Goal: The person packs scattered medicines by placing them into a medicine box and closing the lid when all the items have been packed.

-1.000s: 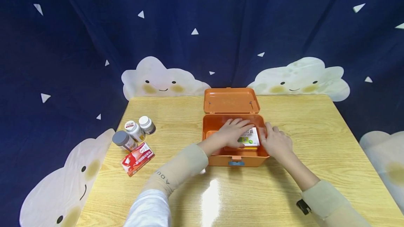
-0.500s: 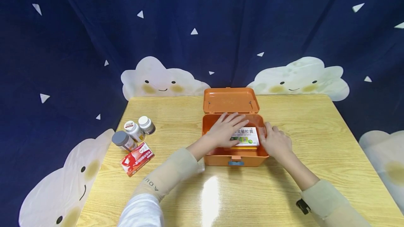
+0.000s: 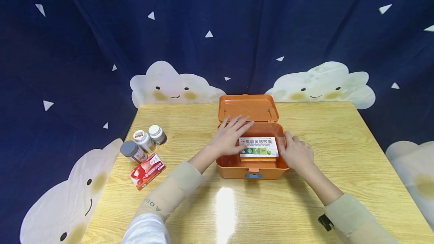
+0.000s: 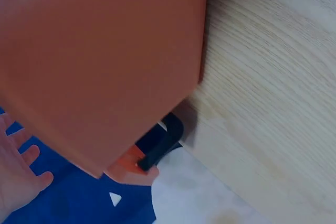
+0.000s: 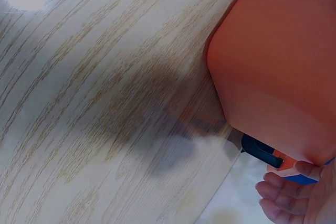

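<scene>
An open orange plastic case sits at the middle of the table. Inside lies a white-and-green medicine box on top of a yellow-orange one. My left hand is over the case's left side, fingers spread, holding nothing. In the left wrist view, that hand shows at the lower left beside the case wall. At the case's right rim rests my right hand, thumb against the edge. The right wrist view shows its fingers loosely bent, apart from the wall.
To the left on the wooden table stand a grey-capped bottle and two white-capped bottles. A red-and-white medicine box lies before them. The raised lid faces a navy curtain.
My left hand has moved left from over the medicine boxes to the case's left side, uncovering the white-and-green one. The right hand has stayed at the right rim.
</scene>
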`<action>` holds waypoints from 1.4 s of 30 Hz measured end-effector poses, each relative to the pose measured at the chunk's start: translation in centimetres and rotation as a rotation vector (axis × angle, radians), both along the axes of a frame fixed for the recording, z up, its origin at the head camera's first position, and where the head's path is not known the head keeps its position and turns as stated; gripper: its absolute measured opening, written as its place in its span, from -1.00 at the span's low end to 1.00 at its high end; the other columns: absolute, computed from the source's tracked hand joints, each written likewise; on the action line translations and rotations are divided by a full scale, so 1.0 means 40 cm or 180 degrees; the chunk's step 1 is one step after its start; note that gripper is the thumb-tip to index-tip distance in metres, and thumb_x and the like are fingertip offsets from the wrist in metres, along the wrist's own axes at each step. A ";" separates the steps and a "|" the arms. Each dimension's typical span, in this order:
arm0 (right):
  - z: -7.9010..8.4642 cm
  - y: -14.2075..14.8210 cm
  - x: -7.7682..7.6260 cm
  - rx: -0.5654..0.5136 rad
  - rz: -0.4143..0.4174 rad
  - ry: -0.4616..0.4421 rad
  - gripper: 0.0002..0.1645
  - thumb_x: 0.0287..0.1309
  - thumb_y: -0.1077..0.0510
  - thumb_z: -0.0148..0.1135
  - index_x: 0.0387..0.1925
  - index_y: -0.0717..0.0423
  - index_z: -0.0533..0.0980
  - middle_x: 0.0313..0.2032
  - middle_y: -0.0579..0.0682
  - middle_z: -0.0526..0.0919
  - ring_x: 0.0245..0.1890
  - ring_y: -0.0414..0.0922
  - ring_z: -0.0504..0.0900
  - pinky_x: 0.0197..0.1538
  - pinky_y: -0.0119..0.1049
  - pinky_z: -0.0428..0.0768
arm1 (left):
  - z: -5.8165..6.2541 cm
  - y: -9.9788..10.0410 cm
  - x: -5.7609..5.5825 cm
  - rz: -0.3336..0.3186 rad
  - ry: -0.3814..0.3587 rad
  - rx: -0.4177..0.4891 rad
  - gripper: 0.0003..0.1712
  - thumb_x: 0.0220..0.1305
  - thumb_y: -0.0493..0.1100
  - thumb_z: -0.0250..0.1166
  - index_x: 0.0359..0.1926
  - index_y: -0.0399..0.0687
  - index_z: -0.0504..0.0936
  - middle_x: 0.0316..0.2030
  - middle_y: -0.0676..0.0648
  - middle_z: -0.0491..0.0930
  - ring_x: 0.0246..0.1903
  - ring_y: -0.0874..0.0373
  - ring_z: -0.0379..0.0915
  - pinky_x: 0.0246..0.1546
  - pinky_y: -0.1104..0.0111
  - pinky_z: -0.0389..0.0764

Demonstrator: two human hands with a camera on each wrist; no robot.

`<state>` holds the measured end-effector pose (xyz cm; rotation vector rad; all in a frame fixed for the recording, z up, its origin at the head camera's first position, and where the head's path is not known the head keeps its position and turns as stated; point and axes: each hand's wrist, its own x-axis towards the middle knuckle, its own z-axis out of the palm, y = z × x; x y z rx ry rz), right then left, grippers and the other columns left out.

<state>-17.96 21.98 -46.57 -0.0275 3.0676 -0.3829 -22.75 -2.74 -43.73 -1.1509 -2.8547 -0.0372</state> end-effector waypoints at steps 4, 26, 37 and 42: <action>-0.001 0.001 -0.001 -0.0011 -0.0012 0.0005 -0.43 0.31 -0.09 -0.31 0.20 0.17 0.18 -0.13 0.34 0.45 -0.24 0.30 0.48 -0.43 0.13 0.43 | 0.002 -0.025 -0.002 0.0053 0.0024 0.0245 -0.08 0.11 0.19 0.18 0.41 0.14 -0.04 0.40 -0.01 -0.07 0.37 0.02 -0.20 0.31 0.02 -0.22; -0.001 0.000 0.001 -0.0001 0.0000 0.0005 -0.43 0.31 -0.08 -0.31 0.20 0.17 0.18 -0.11 0.36 0.44 -0.23 0.32 0.48 -0.39 0.16 0.43 | -0.011 -0.145 0.006 0.0535 0.0147 0.0647 -0.08 0.11 0.22 0.17 0.41 0.13 -0.01 0.39 -0.02 -0.07 0.35 0.00 -0.16 0.29 0.00 -0.15; -0.001 0.000 0.001 -0.0015 -0.0025 0.0020 -0.43 0.31 -0.10 -0.31 0.19 0.17 0.18 -0.12 0.35 0.45 -0.22 0.31 0.48 -0.38 0.17 0.43 | -0.033 -0.208 0.027 0.0751 0.0204 0.0944 -0.12 0.08 0.18 0.20 0.37 0.04 0.10 0.36 -0.06 0.04 0.33 -0.03 -0.08 0.30 0.02 -0.13; -0.001 0.000 0.001 -0.0008 -0.0012 0.0035 -0.46 0.28 -0.05 -0.25 0.18 0.17 0.18 -0.13 0.34 0.45 -0.24 0.31 0.48 -0.39 0.16 0.43 | -0.046 -0.238 0.039 0.0855 0.0175 0.1010 -0.11 0.07 0.17 0.21 0.37 0.04 0.09 0.37 -0.08 0.02 0.33 -0.01 -0.11 0.30 0.03 -0.15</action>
